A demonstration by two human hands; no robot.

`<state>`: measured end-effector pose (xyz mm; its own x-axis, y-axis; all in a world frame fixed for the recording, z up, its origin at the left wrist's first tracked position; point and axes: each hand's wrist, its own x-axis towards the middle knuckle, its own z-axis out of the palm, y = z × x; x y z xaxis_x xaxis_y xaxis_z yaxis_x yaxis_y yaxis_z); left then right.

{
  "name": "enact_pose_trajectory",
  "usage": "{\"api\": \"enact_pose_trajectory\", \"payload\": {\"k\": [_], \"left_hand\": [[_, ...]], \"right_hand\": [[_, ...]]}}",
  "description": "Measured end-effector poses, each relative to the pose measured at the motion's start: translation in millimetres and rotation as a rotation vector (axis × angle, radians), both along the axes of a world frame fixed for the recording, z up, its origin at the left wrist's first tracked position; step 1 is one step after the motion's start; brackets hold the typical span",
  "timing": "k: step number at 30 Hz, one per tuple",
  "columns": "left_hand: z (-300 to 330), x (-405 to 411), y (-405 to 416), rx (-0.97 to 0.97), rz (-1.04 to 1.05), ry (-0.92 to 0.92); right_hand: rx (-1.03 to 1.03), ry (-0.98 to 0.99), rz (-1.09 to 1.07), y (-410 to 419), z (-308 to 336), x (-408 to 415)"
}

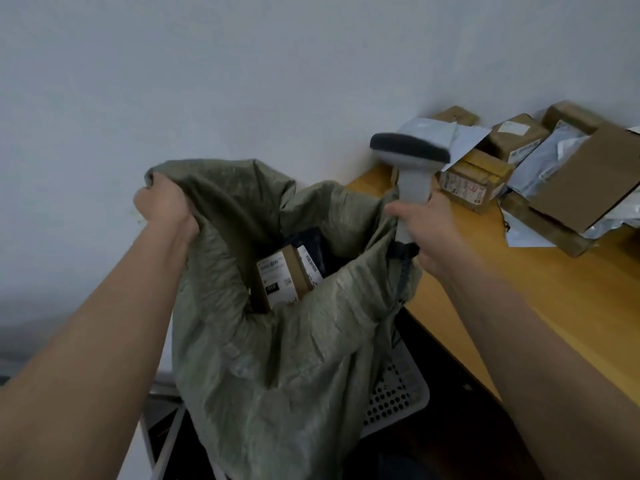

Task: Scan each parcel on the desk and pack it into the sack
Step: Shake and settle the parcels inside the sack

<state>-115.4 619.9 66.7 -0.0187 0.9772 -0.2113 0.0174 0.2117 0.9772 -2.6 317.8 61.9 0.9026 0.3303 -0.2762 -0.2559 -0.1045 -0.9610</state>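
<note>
Sack (277, 358) bottom cut off, parcels (282, 284) inside half hidden, left hand (164, 211) gripping its rim at 9 o'clock, right hand (424, 233) clutching upright scanner (410, 168), blurred head perhaps pointing toward 3 o'clock, tabletop (554, 289) parcels behind.

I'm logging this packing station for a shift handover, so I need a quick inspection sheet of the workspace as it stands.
Surface: wooden desk at right, its near part bare.
Job's things: green sack held open, a labelled brown parcel and dark mailers inside; pile of parcels, boxes and grey mailers, at the desk's far end; grey scanner upright.
Clutter: white perforated basket behind the sack, beside the desk.
Hands: left hand grips the sack's rim; right hand grips the scanner handle at the sack's other edge.
Cables: dark cord hangs below the scanner.
Surroundings: plain pale wall.
</note>
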Motion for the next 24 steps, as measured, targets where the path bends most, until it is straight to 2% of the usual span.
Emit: {"api": "enact_pose_trajectory", "payload": {"k": [2,4,7,9,14,19,20,22,24], "left_hand": [[-10.6,-6.5,-5.1,0.012,0.011,-0.006],[-43.7,-22.3,-5.4,-0.021,0.012,0.074],[-103.0,-53.2,-12.7,-0.165,-0.001,0.346],[-130.3,-72.5,-20.9,-0.246,0.014,0.456],[-154.0,-95.2,-25.2,-0.233,0.006,0.511],[-158.8,-98.0,-28.1,-0.188,-0.139,0.578],[-160.4,-96.6,-31.1,-0.172,-0.177,0.644],[-160.2,-94.5,-44.1,-0.050,-0.248,0.919],[-162.4,-94.0,-59.0,0.276,-0.312,1.154]], "right_hand": [[0.013,-0.014,-0.019,-5.8,-4.7,1.5],[-0.039,0.021,-0.004,-12.5,-23.5,1.1],[-0.241,0.160,0.069,-24.1,-74.5,-4.0],[-0.330,0.258,0.066,-34.3,-108.4,-7.7],[-0.427,0.358,-0.017,-55.2,-152.4,-1.1],[-0.561,0.348,-0.041,-70.1,-170.3,-6.3],[-0.582,0.348,-0.041,-72.4,-171.6,-8.7],[-0.623,0.351,-0.032,-76.7,-172.7,-12.9],[-0.666,0.340,-0.022,-80.2,-174.0,-16.5]]}}
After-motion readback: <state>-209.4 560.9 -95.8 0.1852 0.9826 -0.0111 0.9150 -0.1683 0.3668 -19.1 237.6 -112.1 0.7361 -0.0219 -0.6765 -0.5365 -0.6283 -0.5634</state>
